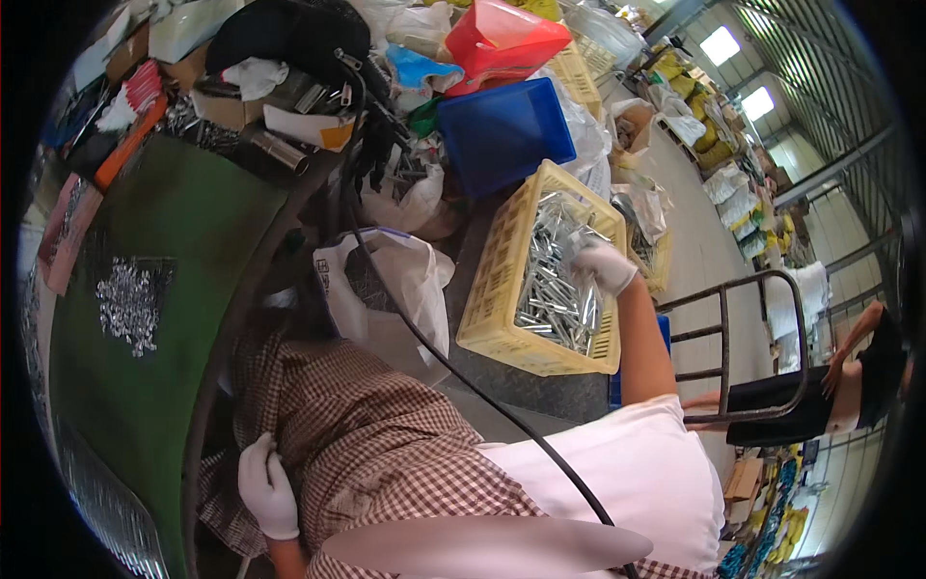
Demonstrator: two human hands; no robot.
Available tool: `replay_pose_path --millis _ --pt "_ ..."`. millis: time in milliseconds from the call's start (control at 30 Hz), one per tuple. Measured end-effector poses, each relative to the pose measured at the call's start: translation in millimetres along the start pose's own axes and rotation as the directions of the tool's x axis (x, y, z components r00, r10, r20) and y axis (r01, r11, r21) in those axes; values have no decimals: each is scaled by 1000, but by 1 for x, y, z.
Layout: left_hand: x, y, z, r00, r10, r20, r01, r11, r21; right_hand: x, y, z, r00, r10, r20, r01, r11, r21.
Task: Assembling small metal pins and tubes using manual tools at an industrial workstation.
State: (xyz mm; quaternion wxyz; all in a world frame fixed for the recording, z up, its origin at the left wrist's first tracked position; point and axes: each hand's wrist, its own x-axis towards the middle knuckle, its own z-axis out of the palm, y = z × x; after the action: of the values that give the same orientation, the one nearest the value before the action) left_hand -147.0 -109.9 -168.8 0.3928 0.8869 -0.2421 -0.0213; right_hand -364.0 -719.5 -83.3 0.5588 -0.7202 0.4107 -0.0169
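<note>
My right hand (608, 267), in a white glove, reaches over a yellow plastic crate (492, 289) on my right. The crate holds many shiny metal rods or tubes (555, 304). Its fingers are curled on a crumpled clear plastic bag (590, 304) that lies over the metal pieces; the fingertips are partly hidden. My left hand (268, 490), also gloved in white, rests on the brown checkered apron (386, 425) over my lap. Its fingers are stretched out, and nothing shows in them.
A green-topped table (145, 222) with a pile of small metal parts (133, 301) lies left. Near the crate are a white sack (386, 289), a blue bin (506, 135) and a red bin (506, 43). A black cable (434, 352) crosses in front; a metal frame (723, 338) and a person (820, 386) are right.
</note>
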Motion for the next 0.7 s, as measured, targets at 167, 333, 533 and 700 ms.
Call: replay_pose_path --millis 167,333,533,700 --pt "20 27 3 986 152 71 -143 983 -117 -40 -65 187 772 119 625 111 942 -316" --pt "30 47 -10 985 54 162 -9 963 -270 -49 -103 321 381 -170 909 442 897 -17" --pt "1 60 -17 941 -292 174 285 402 -870 -88 -144 438 359 -458 814 439 852 286" --pt "-20 61 -40 783 -613 105 230 128 -965 -108 -148 482 278 -278 919 79 961 267"
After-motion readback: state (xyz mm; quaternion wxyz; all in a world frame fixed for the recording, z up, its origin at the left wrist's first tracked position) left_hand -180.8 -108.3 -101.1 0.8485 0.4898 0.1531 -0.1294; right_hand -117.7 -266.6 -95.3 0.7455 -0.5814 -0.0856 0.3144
